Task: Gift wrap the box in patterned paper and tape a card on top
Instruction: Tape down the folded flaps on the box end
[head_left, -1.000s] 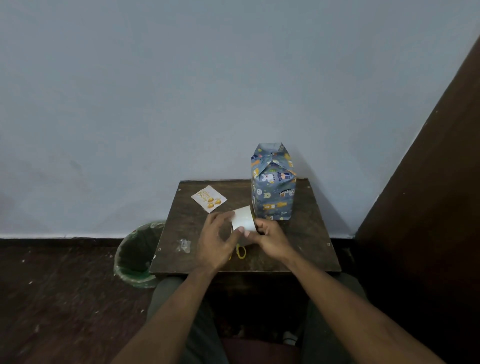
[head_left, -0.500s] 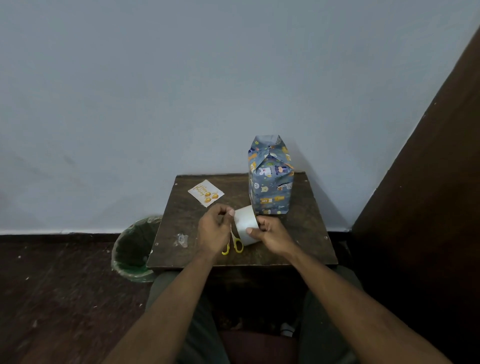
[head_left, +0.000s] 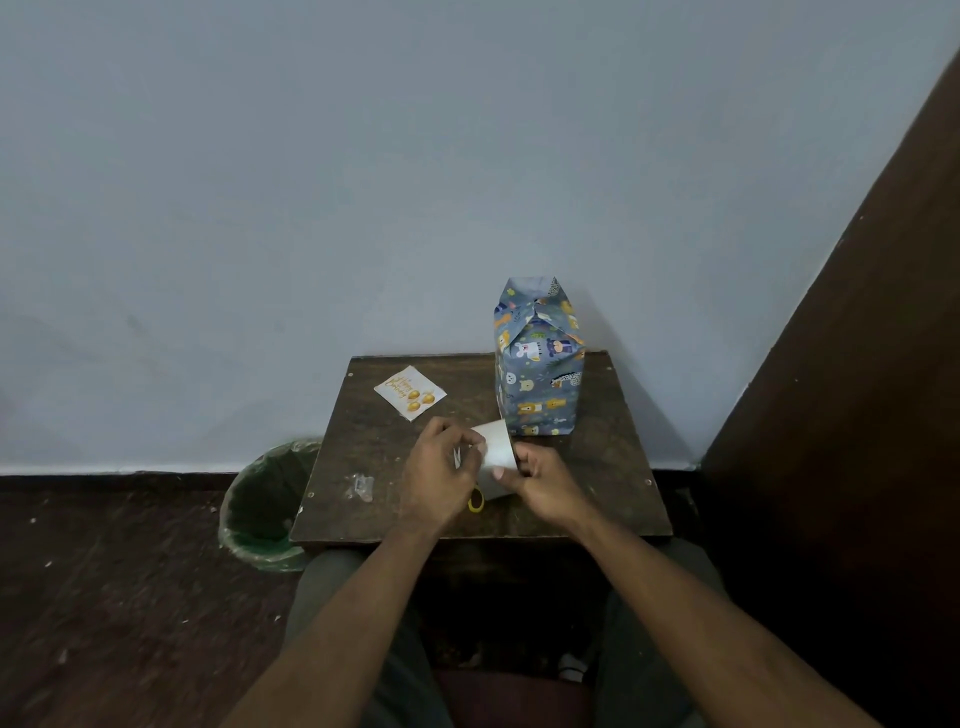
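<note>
— Since a moment ago our hands have drifted a little nearer the wrapped box (head_left: 537, 364), and the scissors (head_left: 475, 501) are now mostly hidden under them, only a yellow handle loop peeking out.

— What are we holding, then?

— Our right hand (head_left: 540, 480) grips the white tape roll (head_left: 496, 457), fingers curled round it to keep it from turning. Our left hand (head_left: 439, 475) pinches at the roll's edge (we judge it is picking at the loose end of tape, though the strip itself is too thin to see).

— And the box?

— Upright at the far right of the desk (head_left: 613, 467), just beyond the roll, fully covered in blue animal-print paper, its top folded shut. We read the wrapping as done, with the card step left.

— The card?

— Lying flat to the left of the box, well apart from it, so it stays clear while tape is readied. The card (head_left: 410, 392) shows gold balloons and gold script that seems to say "Happy Birthday".

— Anything else?

— A crumpled clear scrap (head_left: 362, 486) left of our hands, and a green-lined bin (head_left: 262, 506) on the floor beyond that.
</note>
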